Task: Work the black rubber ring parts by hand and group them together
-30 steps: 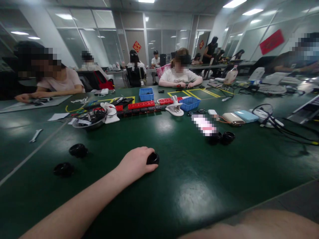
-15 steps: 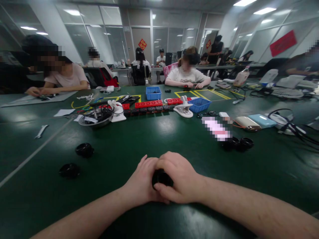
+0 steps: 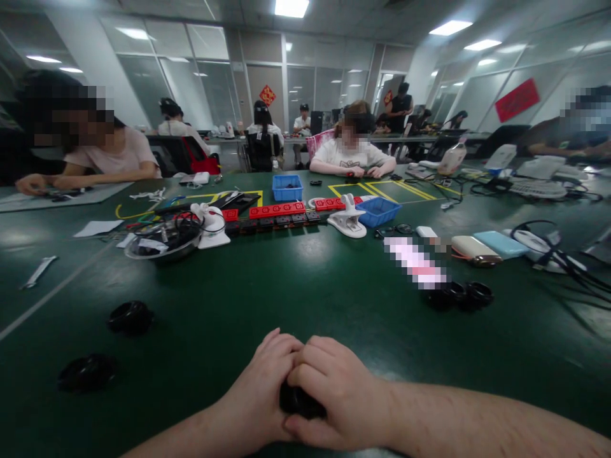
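Glass partitions (image 3: 210,95) stand behind a green tabletop (image 3: 229,299), over which, low in view, the left hand (image 3: 265,388) and right hand (image 3: 341,394) press together around a dark rounded part (image 3: 300,404). If either grip loosens, the part could slip or roll away, its curved side offering little hold. Farther off, a round bowl (image 3: 140,252) holds heaped dark pieces, the farther blue bin (image 3: 287,196) holds small dark bits, and the nearer blue bin's (image 3: 382,217) contents are hidden.

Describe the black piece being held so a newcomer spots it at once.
Find the green table and look to its near side. There the left grip and right grip meet around the black piece. Unlike it, similar black pieces lie loose on the table.
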### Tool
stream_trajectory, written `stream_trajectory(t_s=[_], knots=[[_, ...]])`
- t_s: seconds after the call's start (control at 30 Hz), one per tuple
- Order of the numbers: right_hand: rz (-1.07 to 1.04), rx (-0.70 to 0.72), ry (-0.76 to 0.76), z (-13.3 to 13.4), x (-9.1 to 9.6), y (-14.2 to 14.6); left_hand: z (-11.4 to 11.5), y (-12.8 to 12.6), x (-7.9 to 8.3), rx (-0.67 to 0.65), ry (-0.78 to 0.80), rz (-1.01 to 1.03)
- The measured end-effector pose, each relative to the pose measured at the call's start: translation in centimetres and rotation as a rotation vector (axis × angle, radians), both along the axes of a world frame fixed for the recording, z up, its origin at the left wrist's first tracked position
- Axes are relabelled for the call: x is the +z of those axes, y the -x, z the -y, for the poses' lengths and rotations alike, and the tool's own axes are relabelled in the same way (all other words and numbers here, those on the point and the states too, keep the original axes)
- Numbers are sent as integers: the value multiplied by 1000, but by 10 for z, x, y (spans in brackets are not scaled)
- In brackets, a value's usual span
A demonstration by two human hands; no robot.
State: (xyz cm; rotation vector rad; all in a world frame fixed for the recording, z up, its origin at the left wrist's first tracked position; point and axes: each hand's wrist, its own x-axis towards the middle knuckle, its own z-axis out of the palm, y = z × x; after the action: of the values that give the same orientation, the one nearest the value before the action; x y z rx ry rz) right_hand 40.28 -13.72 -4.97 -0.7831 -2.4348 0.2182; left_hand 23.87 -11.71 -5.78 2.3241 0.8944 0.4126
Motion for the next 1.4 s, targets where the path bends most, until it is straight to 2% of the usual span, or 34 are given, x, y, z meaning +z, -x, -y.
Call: stream_trajectory(t_s=[0.27,0.47,0.57,0.8,1.0,1.17,1.4], knots=[[62,-8,21,1,-4,2,-2,-1,4,-47,27,-24],[28,-32,-11,0,-4,3,-3,0,3,-12,44,-31],[16,-33,-25,1,-2,2,-4,0,4,15,28,-82],[75,-44,27,3,4,1,-7,2,3,-22,-21,-83],[117,-42,-2,3,4,2,-8,1,3,-29,-39,-96],[106,105,-26,3,8,0,-12,6,6,-111,-15,-58],[72,303,26,-2,12,-4,-19,14,21,-263,101,-30]])
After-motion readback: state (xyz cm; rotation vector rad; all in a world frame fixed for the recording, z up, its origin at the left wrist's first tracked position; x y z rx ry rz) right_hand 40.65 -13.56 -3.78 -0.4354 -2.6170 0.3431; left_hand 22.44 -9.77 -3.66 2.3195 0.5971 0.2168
